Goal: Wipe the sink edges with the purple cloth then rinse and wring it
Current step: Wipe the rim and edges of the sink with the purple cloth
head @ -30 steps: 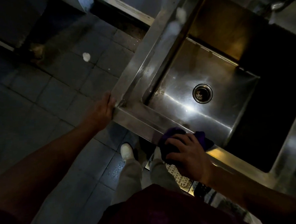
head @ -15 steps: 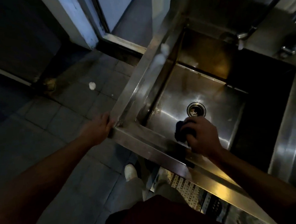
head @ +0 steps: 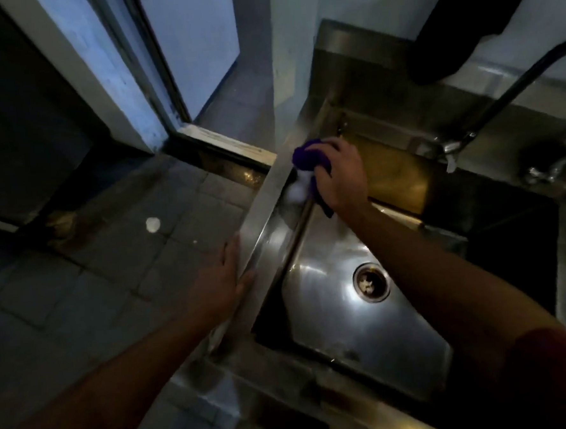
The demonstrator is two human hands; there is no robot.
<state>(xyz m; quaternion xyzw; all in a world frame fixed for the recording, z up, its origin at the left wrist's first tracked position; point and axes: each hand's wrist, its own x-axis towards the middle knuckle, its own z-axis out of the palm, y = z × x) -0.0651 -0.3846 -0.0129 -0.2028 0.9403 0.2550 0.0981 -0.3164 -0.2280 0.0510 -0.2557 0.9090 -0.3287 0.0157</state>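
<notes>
Below and right of the right hand's grip, the steel sink takes up most of the shot, its basin shiny and dim, with the left rim running up diagonally toward the far corner. Left of the grip it's all grey tiled floor, and up past that a pale door frame against a dark opening. Off to the right of the grip a curved faucet arcs over the back of the basin, with something dark hanging on the wall above it, too murky to say what.

The right hand is reaching across the basin to the far end of the left rim, fingers curled tight around the purple cloth, so that grip is clamped on it. The cloth is bunched up and pressed on the rim near the back left corner, a bit of it trailing out under the palm. There's a whitish smear or foam patch right beside the cloth on the rim, kinda blurry.

The left hand is nearer the camera than the grip, lying flat along the outside edge of that same rim, fingers straight, not holding anything.

Down in the basin, below the grip, the round drain has some bits in it. A small white blob sits on the floor tiles way left.
</notes>
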